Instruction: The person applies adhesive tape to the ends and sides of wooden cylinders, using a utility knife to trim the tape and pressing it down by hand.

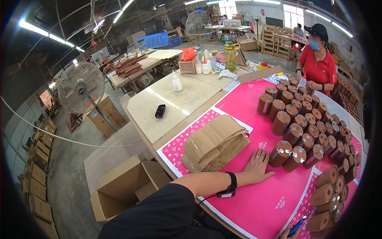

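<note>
The left hand (pixel 256 169) lay flat and open on the pink sheet (pixel 242 207), holding nothing, near the brown round blocks (pixel 294 157). The right hand (pixel 287 233) was mostly cut off, by a blue tool (pixel 296 227); I couldn't tell its grip. Cardboard (pixel 215 139) sat on the big table (pixel 149 131). A fan (pixel 81 85) and a person in red (pixel 322 65) stood around.

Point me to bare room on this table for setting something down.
Bare pink sheet lies between the left hand and right hand, and another strip between the cardboard stack and brown cylinders. The cream tabletop is open between the black device and white squeeze bottle. The right side is crowded with cylinders.
</note>
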Motion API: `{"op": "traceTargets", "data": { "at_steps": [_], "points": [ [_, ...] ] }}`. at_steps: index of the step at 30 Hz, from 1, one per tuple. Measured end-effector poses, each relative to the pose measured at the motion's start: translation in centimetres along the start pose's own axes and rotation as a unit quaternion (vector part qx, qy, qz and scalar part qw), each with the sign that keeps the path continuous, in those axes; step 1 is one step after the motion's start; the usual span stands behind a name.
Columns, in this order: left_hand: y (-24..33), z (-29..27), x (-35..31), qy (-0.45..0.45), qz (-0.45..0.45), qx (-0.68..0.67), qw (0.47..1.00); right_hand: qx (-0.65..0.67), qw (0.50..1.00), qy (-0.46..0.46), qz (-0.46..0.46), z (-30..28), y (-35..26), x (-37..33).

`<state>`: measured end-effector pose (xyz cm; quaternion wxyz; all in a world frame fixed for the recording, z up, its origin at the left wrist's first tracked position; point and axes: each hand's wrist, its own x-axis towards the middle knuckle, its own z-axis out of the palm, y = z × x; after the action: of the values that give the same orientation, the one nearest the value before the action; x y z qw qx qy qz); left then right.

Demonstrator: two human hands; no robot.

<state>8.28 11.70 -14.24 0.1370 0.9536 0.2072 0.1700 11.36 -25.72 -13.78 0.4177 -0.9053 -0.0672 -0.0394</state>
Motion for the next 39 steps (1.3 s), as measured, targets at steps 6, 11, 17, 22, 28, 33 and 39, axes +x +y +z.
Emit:
{"op": "traceTargets", "data": {
  "at_steps": [6,11,17,22,28,33,39],
  "points": [
    [1.1,0.6,0.2,-0.010,0.003,-0.004,1.000,-0.005,0.997,0.074,-0.039,-0.2,2.6,0.0],
    [0.3,-1.1,0.4,-0.053,-0.003,-0.019,0.998,0.050,0.994,0.076,-0.058,2.7,8.7,0.6],
    [-0.5,0.3,-0.3,0.009,0.025,0.035,0.999,0.082,0.994,0.051,-0.053,0.8,0.3,-0.7],
    [-0.1,0.5,0.1,0.012,0.028,0.031,0.999,0.130,0.991,0.040,-0.009,0.3,-1.3,-0.9],
    [-0.1,0.1,0.2,0.001,0.020,0.034,0.999,0.119,0.991,0.051,-0.043,0.9,0.0,-0.5],
    [0.0,-0.3,0.1,-0.011,0.014,0.031,0.999,0.159,0.987,0.029,-0.011,0.7,-0.2,-0.7],
    [-0.2,0.3,-0.1,-0.012,0.022,0.041,0.999,0.162,0.986,0.032,0.016,0.5,-0.6,-1.0]
  ]
}}
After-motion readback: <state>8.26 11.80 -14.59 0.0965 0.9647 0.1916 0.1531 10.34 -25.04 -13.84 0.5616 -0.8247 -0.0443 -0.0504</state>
